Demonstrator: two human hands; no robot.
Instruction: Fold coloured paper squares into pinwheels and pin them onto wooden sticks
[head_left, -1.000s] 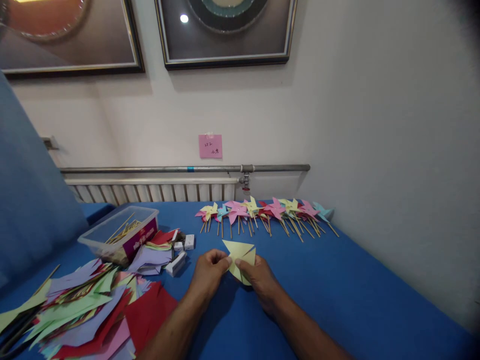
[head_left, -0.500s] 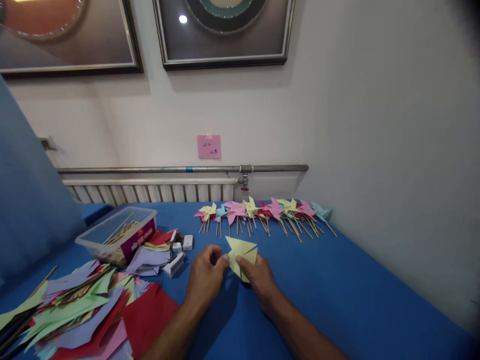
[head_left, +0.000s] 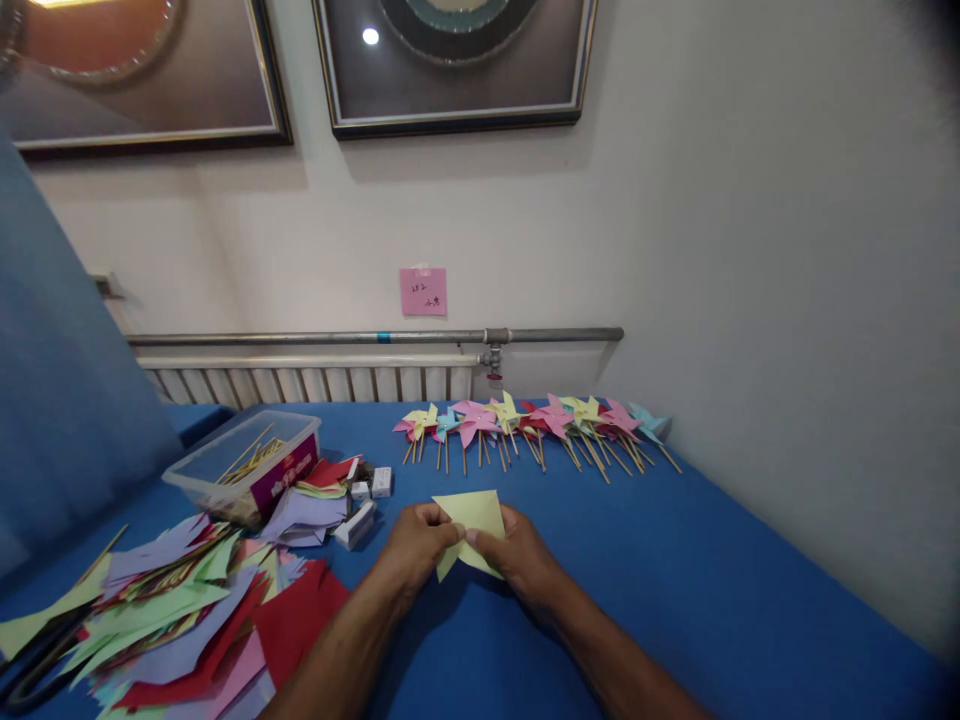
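Note:
A pale yellow square of paper (head_left: 474, 510), cut in from its corners, is held above the blue table near the middle of the view. My left hand (head_left: 418, 548) pinches its left side between thumb and fingers. On the right side, my right hand (head_left: 521, 552) grips it, fingers behind and thumb in front. Both thumbs almost meet at the paper's middle. One pointed flap hangs below the left thumb. The fingertips behind the paper are hidden.
Finished paper pinwheels (head_left: 555, 418) on sticks lie in a row at the back. To the left are a clear plastic box (head_left: 289, 470) with sticks, small white boxes (head_left: 356, 525), a heap of coloured paper (head_left: 172, 620) and black-handled scissors (head_left: 45, 655).
The yellow paper has turned in my hands, its upper edge now nearly level. My left hand has moved slightly onto its left side, and the thumbs have come together. The view has shifted slightly.

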